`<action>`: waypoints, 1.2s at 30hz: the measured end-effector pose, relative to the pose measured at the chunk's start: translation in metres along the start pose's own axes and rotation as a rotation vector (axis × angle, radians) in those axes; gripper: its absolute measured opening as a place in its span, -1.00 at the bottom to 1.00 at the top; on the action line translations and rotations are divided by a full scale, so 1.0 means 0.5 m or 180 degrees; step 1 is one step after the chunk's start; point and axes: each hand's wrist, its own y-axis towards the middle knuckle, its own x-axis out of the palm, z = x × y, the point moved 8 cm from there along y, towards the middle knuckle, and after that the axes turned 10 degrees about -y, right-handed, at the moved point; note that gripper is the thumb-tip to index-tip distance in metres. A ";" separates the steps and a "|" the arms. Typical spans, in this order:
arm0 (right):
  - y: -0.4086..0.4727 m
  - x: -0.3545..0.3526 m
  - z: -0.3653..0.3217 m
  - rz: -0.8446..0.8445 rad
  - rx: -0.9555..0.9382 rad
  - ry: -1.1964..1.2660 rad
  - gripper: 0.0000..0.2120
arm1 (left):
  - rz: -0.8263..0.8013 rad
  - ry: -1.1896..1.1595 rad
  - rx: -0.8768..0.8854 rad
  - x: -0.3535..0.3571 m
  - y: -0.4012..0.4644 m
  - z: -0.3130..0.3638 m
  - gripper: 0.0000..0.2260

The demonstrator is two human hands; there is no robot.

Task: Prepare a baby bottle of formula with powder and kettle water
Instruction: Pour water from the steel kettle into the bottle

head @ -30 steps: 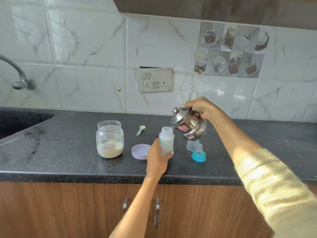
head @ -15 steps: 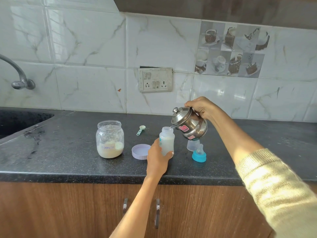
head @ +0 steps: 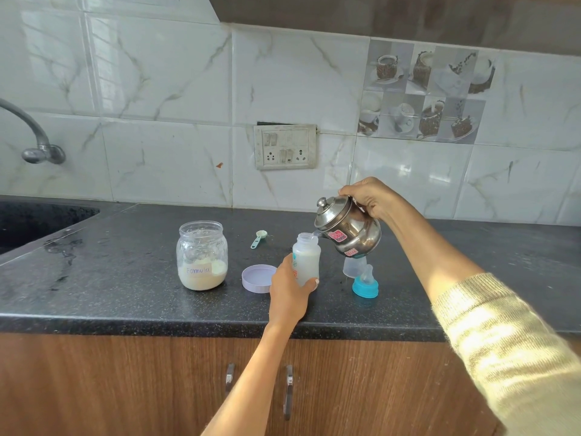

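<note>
From the head camera, the left hand (head: 290,294) was wrapped around the lower part of the baby bottle (head: 306,259), which stood upright and uncapped on the dark counter (head: 125,278), part-filled with milky liquid. The right hand (head: 369,196) was clenched on the handle of the steel kettle (head: 347,229), held tilted at the bottle's 2 o'clock, with its spout touching or just over the bottle's open mouth. At the bottle's 9 o'clock sat the lilac lid (head: 258,277), lying hollow side up just beside the left hand, and farther the same way stood the open formula jar (head: 202,255), about a third full of pale powder. The green scoop (head: 259,238) lay at the bottle's 11 o'clock, apart from everything. At the bottle's 3 o'clock, under the kettle, stood the clear cap (head: 354,267) and, touching it in front, the blue-ringed teat (head: 365,283).
</note>
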 end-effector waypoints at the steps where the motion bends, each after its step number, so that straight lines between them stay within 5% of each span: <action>1: 0.000 0.000 0.000 0.0002 -0.0001 -0.0006 -0.68 | -0.0004 0.0000 -0.0008 0.000 0.000 0.000 -0.52; 9: 0.001 -0.002 0.001 -0.0013 -0.0024 -0.0038 -0.90 | -0.0004 -0.0050 -0.0026 0.001 0.001 -0.004 -0.57; 36: -0.007 -0.005 -0.002 0.0008 -0.0014 -0.0131 -0.84 | 0.0008 -0.0014 -0.0009 0.000 0.004 -0.007 -0.54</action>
